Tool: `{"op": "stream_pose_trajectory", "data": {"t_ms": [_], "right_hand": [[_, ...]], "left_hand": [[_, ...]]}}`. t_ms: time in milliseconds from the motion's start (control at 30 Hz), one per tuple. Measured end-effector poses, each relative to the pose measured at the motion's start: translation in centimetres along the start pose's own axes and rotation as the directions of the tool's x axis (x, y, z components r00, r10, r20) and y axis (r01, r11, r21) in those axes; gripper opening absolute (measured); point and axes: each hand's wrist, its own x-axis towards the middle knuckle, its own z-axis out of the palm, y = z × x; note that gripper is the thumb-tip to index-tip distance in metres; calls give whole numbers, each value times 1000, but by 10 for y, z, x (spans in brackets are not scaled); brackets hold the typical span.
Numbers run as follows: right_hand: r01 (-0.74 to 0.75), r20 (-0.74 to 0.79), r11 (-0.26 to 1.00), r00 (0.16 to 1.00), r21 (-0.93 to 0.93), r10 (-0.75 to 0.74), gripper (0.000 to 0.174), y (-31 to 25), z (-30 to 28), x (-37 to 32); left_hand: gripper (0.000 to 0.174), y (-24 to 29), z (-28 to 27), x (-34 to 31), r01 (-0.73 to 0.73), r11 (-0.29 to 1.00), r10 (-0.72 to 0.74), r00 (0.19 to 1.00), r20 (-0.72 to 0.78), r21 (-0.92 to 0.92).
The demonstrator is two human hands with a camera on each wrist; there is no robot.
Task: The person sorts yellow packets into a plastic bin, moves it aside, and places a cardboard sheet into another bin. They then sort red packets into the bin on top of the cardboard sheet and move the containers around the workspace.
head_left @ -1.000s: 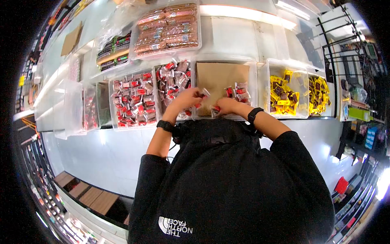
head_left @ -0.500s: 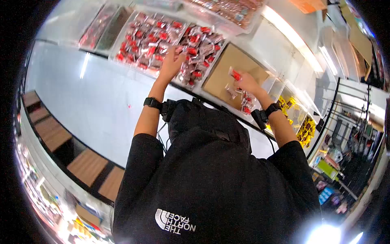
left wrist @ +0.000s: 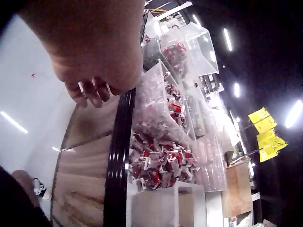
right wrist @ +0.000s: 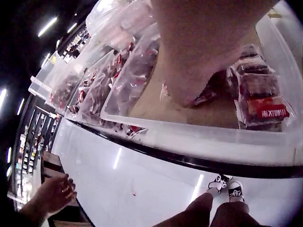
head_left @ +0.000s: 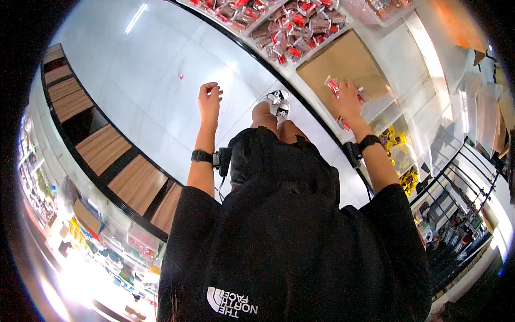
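Note:
My left hand (head_left: 208,104) hangs in the air over the floor, fingers loosely curled and nothing visible in them; in the left wrist view the hand (left wrist: 99,66) is beside the black counter edge. Inside the cardboard-lined bin (head_left: 343,59), my right hand (head_left: 348,102) holds a small red-labelled packet (head_left: 332,85) at its fingertips. The right wrist view shows the right hand (right wrist: 194,61) palm down over the cardboard, its fingers mostly hidden. Beside it, clear-wrapped brown packets (right wrist: 260,90) with red labels lie stacked against the bin's side.
A bin of loose red-labelled packets (head_left: 295,32) adjoins the cardboard-lined one. Yellow packets (head_left: 394,140) sit in bins on the other side. A small red item (head_left: 182,77) lies on the floor, near wooden-topped units (head_left: 102,147). Shoes (head_left: 278,96) stand by the counter's black edge.
The head view has turned toward the floor. My left hand has left the packet bins and moved out over the floor. The right hand remains in the cardboard-lined bin with a packet.

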Motion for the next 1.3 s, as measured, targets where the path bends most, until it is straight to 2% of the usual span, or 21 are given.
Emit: {"op": "stream_pose_trajectory", "data": {"t_ms": [133, 200, 300, 367, 400, 467, 500, 567, 600, 667, 700, 767, 900, 967, 1000, 1067, 1100, 1167, 1200, 1267, 1300], "right_hand": [[-11, 4, 994, 1000, 113, 11, 35, 4, 11, 6], [-10, -12, 990, 1000, 139, 11, 35, 5, 14, 1], [-104, 26, 978, 995, 181, 101, 34, -3, 7, 3], [-171, -1, 918, 983, 358, 184, 33, -9, 2, 3], [-178, 0, 917, 982, 356, 191, 33, -10, 2, 3], [-154, -72, 848, 973, 506, 220, 31, -12, 1, 11], [-155, -82, 850, 971, 503, 226, 31, -16, -2, 20], [-208, 36, 522, 947, 827, 320, 28, -26, -7, 38], [-210, 34, 525, 945, 825, 324, 28, -29, -13, 48], [-328, 299, 49, 905, 943, 302, 28, -35, -30, 72], [-321, 292, 49, 907, 946, 304, 28, -38, -36, 83], [-204, 271, -281, 936, 938, 225, 36, -44, -45, 105], [-168, 251, -298, 931, 940, 265, 41, -52, -62, 127], [-188, 254, -276, 939, 943, 230, 45, -46, -66, 124], [-184, 255, -277, 934, 943, 250, 45, -42, -65, 115], [-166, 225, -174, 878, 971, 422, 44, -23, -56, 87], [-165, 225, -174, 878, 971, 422, 44, -18, -47, 77], [-287, 301, -117, 764, 951, 571, 43, 5, -33, 40], [-287, 300, -116, 764, 951, 571, 43, 10, -22, 26], [-528, 138, 311, 647, 790, 750, 39, 31, -12, -8], [-528, 137, 311, 647, 790, 750, 39, 33, -13, -21]], "left_hand": [[20, -19, -3, -36, 31, 994, -43, 993, 114, 104], [19, -29, -1, -47, -40, 983, -3, 973, 232, 180], [20, -30, 3, -60, -198, 949, 80, 903, 422, 244], [19, -26, 4, -61, -229, 926, 61, 874, 482, 299], [18, -25, 2, -59, -260, 898, 34, 845, 533, 354], [19, -20, 3, -49, -268, 899, 36, 835, 549, 348], [19, -16, 4, -42, -225, 930, 34, 840, 541, 290], [19, -8, 5, -24, -185, 957, 35, 839, 542, 225], [19, 0, 5, -15, -133, 972, 11, 853, 521, 196], [19, 11, 2, -2, -83, 982, -12, 865, 502, 167], [19, 17, 0, 6, -118, 976, 14, 871, 491, 181], [20, 27, -3, 20, -154, 965, 39, 886, 462, 214], [22, 23, -16, 44, -172, 948, 6, 850, 527, 268], [20, 22, -18, 45, -47, 977, -63, 870, 489, 210], [20, 19, -20, 43, -50, 976, -67, 860, 507, 214], [19, 13, -15, 54, -74, 964, -76, 843, 533, 254], [17, 9, -15, 55, -80, 969, -60, 842, 537, 235], [15, 17, 1, 58, -86, 973, -62, 798, 599, 216], [14, 20, 1, 55, -71, 979, -60, 794, 605, 189], [13, 46, 24, 53, -125, 976, -27, 746, 665, 180], [13, 55, 27, 50, -159, 973, -3, 718, 696, 169]]}}
